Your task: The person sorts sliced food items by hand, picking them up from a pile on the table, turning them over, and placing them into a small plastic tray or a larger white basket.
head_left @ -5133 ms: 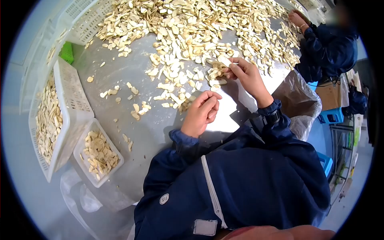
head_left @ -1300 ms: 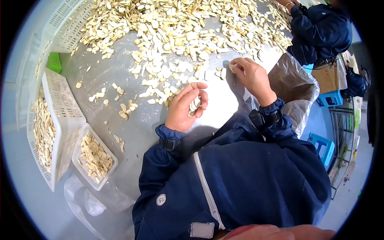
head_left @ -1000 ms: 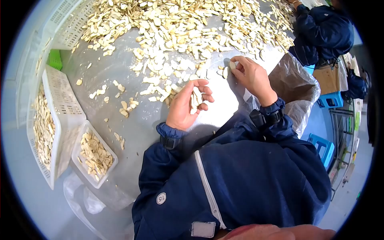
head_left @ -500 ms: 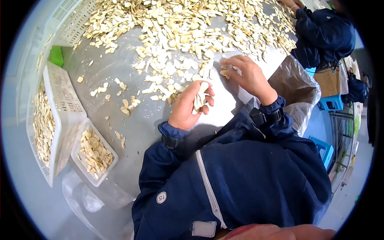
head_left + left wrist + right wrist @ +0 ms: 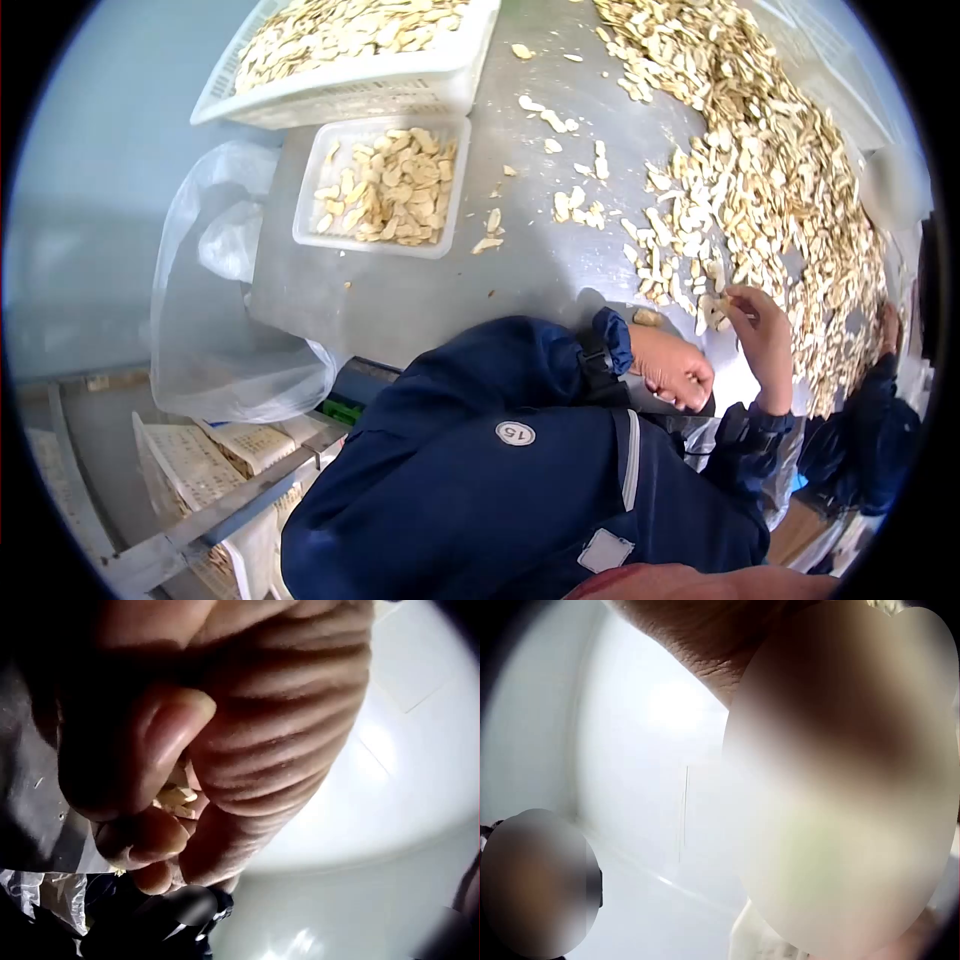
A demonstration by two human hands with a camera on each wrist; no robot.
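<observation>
In the head view my left hand (image 5: 672, 368) is curled near the table's front edge, palm side turned away. The left wrist view shows its fingers (image 5: 135, 757) wrapped round several pale dried slices (image 5: 176, 796), mostly hidden in the palm. My right hand (image 5: 764, 345) is beside it over the near edge of the slice pile (image 5: 790, 200), a pale slice (image 5: 713, 308) at its thumb and fingertips. In the right wrist view only part of the wrist (image 5: 705, 649) shows clearly; the rest is blurred.
A small white tray (image 5: 300, 212) of slices stands beside a large white basket (image 5: 360, 108), also full. Loose slices (image 5: 575, 207) dot the metal table (image 5: 540, 250). A clear plastic bag (image 5: 180, 330) hangs at the left edge. Another person's sleeve (image 5: 872, 425) is at right.
The head view has swung left, bringing the tray and basket to the upper middle. My left fingers have closed over the slices, and my right hand has come to a slice.
</observation>
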